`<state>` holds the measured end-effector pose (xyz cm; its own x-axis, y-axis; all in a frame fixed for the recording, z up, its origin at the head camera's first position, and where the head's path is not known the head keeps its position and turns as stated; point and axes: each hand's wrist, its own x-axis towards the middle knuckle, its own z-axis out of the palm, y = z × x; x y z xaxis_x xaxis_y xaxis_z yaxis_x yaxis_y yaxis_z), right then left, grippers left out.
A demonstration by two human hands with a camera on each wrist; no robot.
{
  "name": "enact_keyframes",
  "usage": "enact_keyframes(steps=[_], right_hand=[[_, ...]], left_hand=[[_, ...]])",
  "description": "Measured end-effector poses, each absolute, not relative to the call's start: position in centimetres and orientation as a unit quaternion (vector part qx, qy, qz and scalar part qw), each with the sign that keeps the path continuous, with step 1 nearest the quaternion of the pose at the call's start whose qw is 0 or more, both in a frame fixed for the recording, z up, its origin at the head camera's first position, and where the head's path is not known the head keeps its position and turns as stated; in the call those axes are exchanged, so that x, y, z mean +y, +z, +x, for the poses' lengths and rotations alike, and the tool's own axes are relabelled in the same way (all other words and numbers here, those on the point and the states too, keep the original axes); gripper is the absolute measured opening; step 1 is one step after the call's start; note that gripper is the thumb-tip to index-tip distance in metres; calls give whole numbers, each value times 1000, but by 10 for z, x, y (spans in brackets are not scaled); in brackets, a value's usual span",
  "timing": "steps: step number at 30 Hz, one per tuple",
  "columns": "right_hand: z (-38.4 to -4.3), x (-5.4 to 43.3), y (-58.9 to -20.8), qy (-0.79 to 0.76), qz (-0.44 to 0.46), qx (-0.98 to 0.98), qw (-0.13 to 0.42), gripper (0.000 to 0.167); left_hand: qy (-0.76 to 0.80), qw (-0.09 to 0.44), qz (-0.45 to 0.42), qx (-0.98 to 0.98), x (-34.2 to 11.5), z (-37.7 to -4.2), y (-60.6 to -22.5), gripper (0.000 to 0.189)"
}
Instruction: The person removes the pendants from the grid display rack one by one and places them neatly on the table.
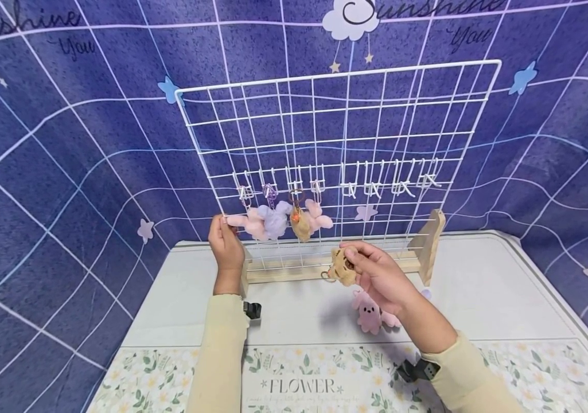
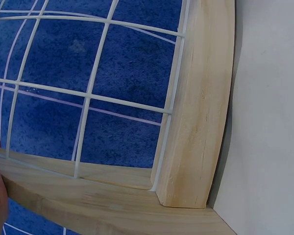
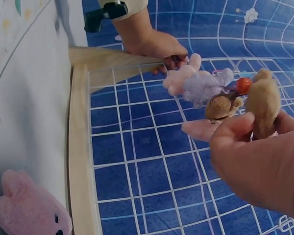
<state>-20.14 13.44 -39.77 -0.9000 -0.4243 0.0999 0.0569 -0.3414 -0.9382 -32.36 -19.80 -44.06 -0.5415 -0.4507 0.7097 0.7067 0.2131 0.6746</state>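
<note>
My right hand pinches a tan plush keychain between thumb and fingers, in front of a white wire grid rack. A metal ring dangles from the plush at its left. In the right wrist view, the tan plush shows its plain side, with an orange bead beside it. At the rack's left edge my left hand grips the frame, thumb in front, close to a hanging pink plush. A lilac plush, a brown plush and another pink plush hang alongside on hooks.
Several bare white hooks line the rack's right half. Its wooden base stands on a white table. Below my right hand lies a pink plush, with others partly hidden behind the wrist. A floral mat covers the front.
</note>
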Motion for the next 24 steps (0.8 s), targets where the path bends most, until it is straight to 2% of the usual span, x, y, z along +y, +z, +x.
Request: enact_keyframes(steps=[7, 12, 14, 20, 24], right_hand=[[-199, 133, -395, -813, -154, 544, 140, 12], [-196, 134, -392, -805, -138, 559, 141, 45], [-195, 134, -391, -801, -145, 564, 140, 51], [-193, 134, -392, -800, -160, 564, 129, 33], [-194, 134, -393, -798, -139, 575, 117, 30]], left_hand=[[-623, 467, -99, -620, -197, -323, -439, 30], [-627, 464, -98, -618, -197, -322, -439, 30], [-628, 462, -98, -618, -197, -322, -439, 30], [-622, 463, -97, -624, -198, -322, -440, 29], [-619, 466, -96, -625, -198, -323, -439, 29]])
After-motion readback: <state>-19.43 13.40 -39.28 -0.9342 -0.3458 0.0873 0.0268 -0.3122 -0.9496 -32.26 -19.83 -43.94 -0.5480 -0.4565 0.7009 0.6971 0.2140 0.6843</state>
